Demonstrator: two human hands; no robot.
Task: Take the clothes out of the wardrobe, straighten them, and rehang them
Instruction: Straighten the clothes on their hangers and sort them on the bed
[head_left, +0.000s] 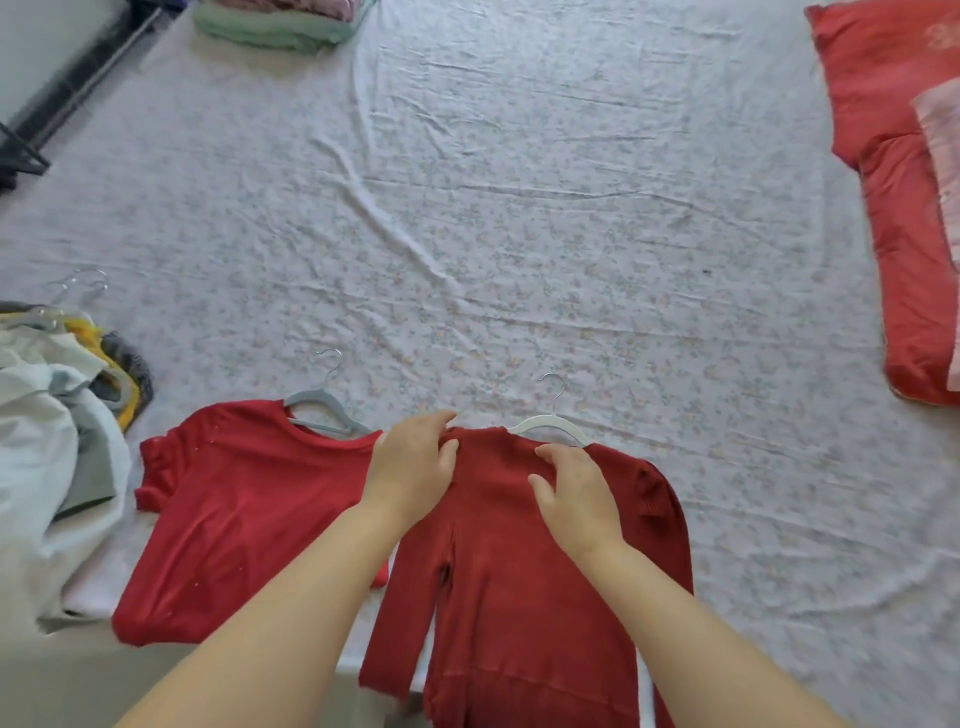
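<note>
The left grip (415, 462) pinches the near-left shoulder edge of a dark red ribbed knit sweater (519, 582), thumb and fingers curled around the fabric beside the neckline. The right grip (576, 493) lies on top of the same sweater just right of the neckline, fingers loosely bent and pressing on the knit, holding nothing. Its fingertips almost reach the white plastic hanger with a metal hook (550, 423) that sits inside the sweater's shoulders, the hook pointing to the far side. The sweater lies flat and front up on the bed's pale floral sheet (519, 234), its hem running off the near edge.

Just left of it, touching or slightly overlapped at the sleeve, a bright red short-sleeved top (234, 509) lies flat on a grey hanger (322, 410). Further left is a loose heap of white, grey and yellow clothes on hangers (52, 415). At the far left sits a folded stack of green and pink fabric (270, 26); a red pillow (893, 208) lies along the right.
</note>
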